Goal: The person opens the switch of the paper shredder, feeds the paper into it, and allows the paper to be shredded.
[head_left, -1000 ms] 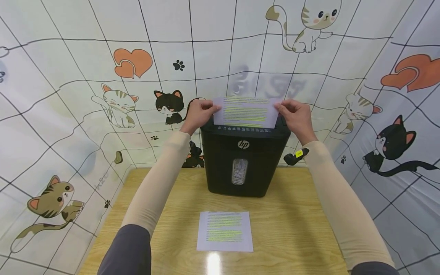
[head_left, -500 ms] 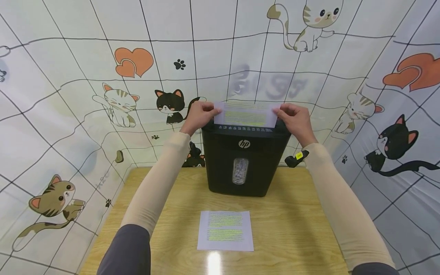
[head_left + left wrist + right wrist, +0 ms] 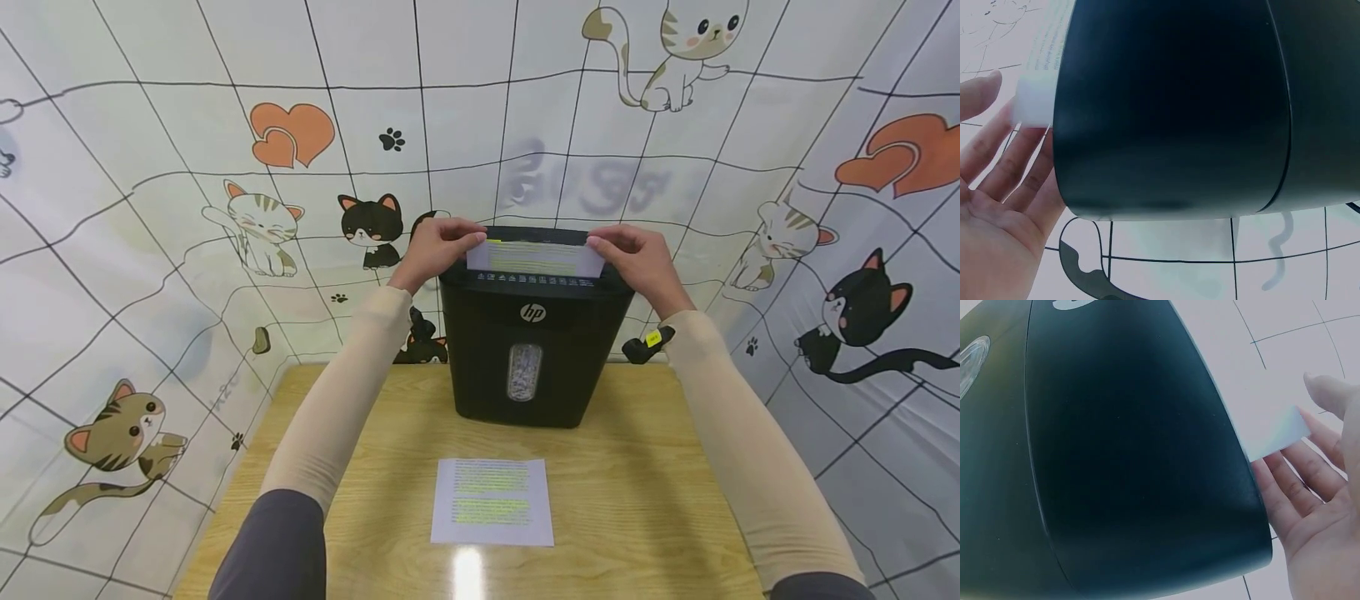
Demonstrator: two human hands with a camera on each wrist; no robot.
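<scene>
A black HP paper shredder [image 3: 486, 342] stands upright at the back of the table. A printed sheet of paper [image 3: 545, 260] with yellow highlighting is upright in its top slot, only a low strip showing. My left hand [image 3: 437, 252] is at the sheet's left edge. In the left wrist view its thumb stands apart from the paper, with straight fingers behind the corner. My right hand [image 3: 642, 258] is at the other edge; the right wrist view shows its thumb off the paper corner [image 3: 1282, 434] and extended fingers behind it. The sheet's lower part is hidden inside the shredder.
A second highlighted sheet [image 3: 491, 533] lies flat on the wooden table [image 3: 375, 533] in front of the shredder. Shreds show through the shredder's window [image 3: 524, 372]. A cat-patterned curtain [image 3: 465, 125] hangs close behind and at both sides.
The sheet has sunk steadily into the shredder slot, from a tall piece to a low strip. Both hands have come down slightly with it, and their thumbs are now off the paper.
</scene>
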